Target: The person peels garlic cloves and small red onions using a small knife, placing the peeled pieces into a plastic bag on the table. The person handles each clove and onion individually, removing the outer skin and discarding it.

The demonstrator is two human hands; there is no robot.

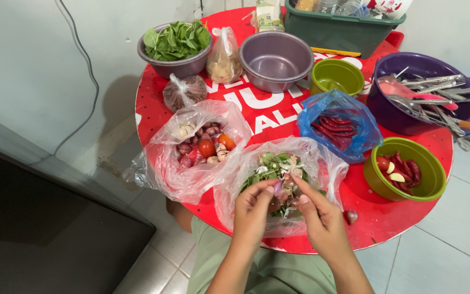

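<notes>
Both hands meet low in the centre of the frame: the left hand point(254, 209) and the right hand point(317, 215) pinch 1 small purple shallot point(277, 188) between their fingertips, the fingers curled in close around it, just above the clear plastic bag of peelings point(278, 179). That bag holds green stalks, papery skins and trimmings, so it appears that several pieces have already been cleaned over it.

To the right, at mid-height, a green bowl point(406, 169) holds finished items: red chillies, a small tomato and 2 pale peeled cloves. I judge this the done pile, and it is still modest. 1 more shallot point(351, 216) lies loose on the red round table point(387, 220), just right of the right hand.

Much seems left. In the centre-left, a clear bag point(197, 147) still holds unpeeled shallots, garlic and 2 tomatoes. A blue bag of red chillies point(337, 126) sits open above the green bowl. At the upper left, a grey bowl of spinach leaves point(175, 46) looks untouched, and the empty grey bowl point(276, 60) and the empty small green bowl point(336, 76) at the top centre hold nothing yet.
</notes>
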